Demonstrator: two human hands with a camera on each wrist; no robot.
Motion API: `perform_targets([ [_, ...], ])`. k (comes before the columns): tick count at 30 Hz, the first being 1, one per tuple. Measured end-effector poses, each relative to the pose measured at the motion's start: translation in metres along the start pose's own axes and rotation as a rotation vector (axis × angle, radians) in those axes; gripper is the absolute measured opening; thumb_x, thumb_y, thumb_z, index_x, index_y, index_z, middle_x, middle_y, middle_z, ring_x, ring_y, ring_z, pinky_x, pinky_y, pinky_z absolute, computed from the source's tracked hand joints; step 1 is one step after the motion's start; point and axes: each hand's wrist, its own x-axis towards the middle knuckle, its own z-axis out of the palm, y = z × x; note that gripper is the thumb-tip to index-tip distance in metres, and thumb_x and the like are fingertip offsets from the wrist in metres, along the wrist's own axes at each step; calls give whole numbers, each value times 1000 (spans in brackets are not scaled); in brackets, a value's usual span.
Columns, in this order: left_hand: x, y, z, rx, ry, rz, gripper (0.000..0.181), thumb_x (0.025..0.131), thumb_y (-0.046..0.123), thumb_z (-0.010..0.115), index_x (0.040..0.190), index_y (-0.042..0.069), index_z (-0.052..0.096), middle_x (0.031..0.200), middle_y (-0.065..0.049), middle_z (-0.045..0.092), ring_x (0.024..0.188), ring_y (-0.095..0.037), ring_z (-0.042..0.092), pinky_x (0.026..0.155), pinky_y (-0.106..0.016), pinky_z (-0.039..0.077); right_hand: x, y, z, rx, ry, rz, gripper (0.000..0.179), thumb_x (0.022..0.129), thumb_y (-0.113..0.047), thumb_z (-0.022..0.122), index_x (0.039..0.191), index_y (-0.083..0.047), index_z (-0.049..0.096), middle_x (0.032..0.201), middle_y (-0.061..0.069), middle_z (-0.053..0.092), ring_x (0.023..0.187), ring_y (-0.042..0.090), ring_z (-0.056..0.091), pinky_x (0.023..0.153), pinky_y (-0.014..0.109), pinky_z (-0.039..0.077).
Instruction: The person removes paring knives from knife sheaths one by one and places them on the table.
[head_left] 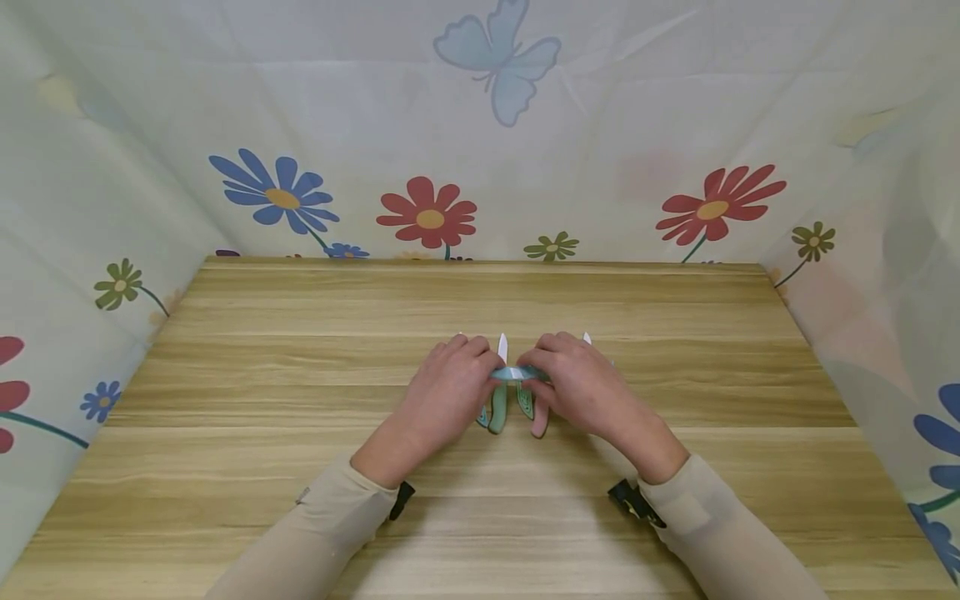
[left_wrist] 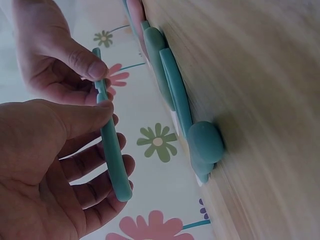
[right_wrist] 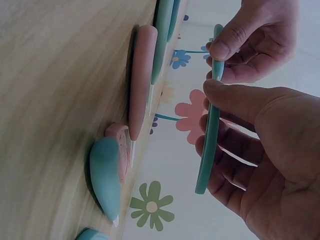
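Above the middle of the table, both hands hold a small teal knife (head_left: 516,373) crosswise. My left hand (head_left: 446,392) grips its rounded handle (left_wrist: 116,165) between thumb and fingers. The right hand (head_left: 588,387) pinches the flat, square-ended piece (right_wrist: 207,150) at the other end, which looks like a blade cover. A pale strip shows between the two hands in the head view. Below them lie a green-handled knife (head_left: 498,408) with a bare white blade (head_left: 503,346) and a pink-handled knife (right_wrist: 142,80). Patterned green (head_left: 525,402) and blue (head_left: 482,415) pieces lie beside them.
Near the left hand a rounded teal piece (left_wrist: 205,142) rests on the wooden table (head_left: 262,375). Close to the right hand lie another rounded teal piece (right_wrist: 106,175) and a pink patterned piece (right_wrist: 118,142). A flowered cloth (head_left: 600,150) borders the table at the back and sides.
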Motion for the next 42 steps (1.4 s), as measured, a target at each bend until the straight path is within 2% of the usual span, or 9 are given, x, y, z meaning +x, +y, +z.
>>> perform_targets([
  [23,0,-4,-2,-4,-11,-7,19,96,20,83,110,9,78,99,-1,65,90,-23,59,79,-37,52,2,1,-1,-8,-4,17,25,92,-17,86,114,-8,80,104,3,70,91,20,62,80,38,56],
  [42,0,-5,-4,-17,-5,-11,20,94,17,84,111,8,78,97,-2,64,85,-23,56,74,-35,49,1,1,-3,-17,-14,53,23,93,-17,85,114,-9,80,105,3,70,91,20,61,78,38,55],
])
